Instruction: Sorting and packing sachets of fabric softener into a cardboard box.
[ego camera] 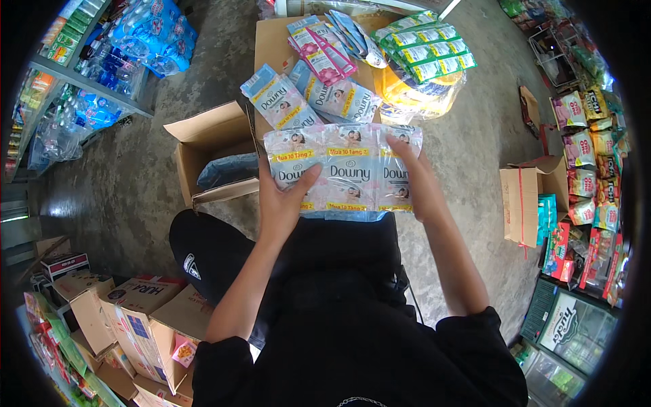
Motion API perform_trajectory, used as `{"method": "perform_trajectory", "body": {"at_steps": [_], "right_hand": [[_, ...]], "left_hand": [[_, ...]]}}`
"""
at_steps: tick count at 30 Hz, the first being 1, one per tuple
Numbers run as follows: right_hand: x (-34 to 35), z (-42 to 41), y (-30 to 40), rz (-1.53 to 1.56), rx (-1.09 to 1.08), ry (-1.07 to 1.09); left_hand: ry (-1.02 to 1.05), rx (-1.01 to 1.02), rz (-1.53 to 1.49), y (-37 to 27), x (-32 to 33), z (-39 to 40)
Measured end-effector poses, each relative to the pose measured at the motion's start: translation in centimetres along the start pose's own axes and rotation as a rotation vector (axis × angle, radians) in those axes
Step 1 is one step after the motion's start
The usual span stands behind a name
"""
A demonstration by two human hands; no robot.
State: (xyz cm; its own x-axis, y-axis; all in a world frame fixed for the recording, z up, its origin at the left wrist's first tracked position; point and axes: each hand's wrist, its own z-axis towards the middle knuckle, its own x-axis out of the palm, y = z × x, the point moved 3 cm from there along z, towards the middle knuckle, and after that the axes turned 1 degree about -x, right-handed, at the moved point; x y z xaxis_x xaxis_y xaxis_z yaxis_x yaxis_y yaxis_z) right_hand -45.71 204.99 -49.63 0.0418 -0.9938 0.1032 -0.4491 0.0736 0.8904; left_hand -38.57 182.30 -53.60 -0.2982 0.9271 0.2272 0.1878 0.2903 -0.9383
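Above my lap, both hands hold a sheet of joined Downy fabric softener sachets [350,170]. My left hand [285,191] grips its left side, thumb lying across the front. On the right side my right hand [418,175] has its thumb pressed near the top corner; the fingers of both hands are mostly hidden behind the sheet. More Downy sachet strips [285,102] lie just beyond, on a cardboard surface [269,43], with pink sachets [321,53] over some of them. Left of my hands stands an open cardboard box [208,127] with a blue packet [229,170] inside.
Green sachet strips [430,48] rest over a yellow plastic-wrapped pack [419,94] at the far right of the cardboard. Wrapped water bottles [155,38] stand upper left. An open carton [521,203] and snack bags [580,147] line the right. Several cartons [137,315] sit lower left.
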Motion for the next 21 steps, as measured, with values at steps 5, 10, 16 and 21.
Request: {"method": "perform_trajectory", "body": {"at_steps": [5, 10, 16, 21], "right_hand": [[0.4, -0.4, -2.2, -0.420, -0.226, -0.217], [0.3, 0.1, -2.5, -0.505, -0.174, -0.227], [0.3, 0.3, -3.3, -0.600, -0.159, -0.334], [0.4, 0.4, -3.3, -0.485, -0.160, -0.272]], "left_hand": [[-0.076, -0.042, 0.124, 0.0, 0.4, -0.3], [-0.142, -0.066, 0.132, 1.8, -0.3, 0.7], [-0.128, -0.106, 0.122, 3.2, -0.3, 1.1], [-0.147, -0.100, 0.157, 2.8, 0.3, 0.6]]}}
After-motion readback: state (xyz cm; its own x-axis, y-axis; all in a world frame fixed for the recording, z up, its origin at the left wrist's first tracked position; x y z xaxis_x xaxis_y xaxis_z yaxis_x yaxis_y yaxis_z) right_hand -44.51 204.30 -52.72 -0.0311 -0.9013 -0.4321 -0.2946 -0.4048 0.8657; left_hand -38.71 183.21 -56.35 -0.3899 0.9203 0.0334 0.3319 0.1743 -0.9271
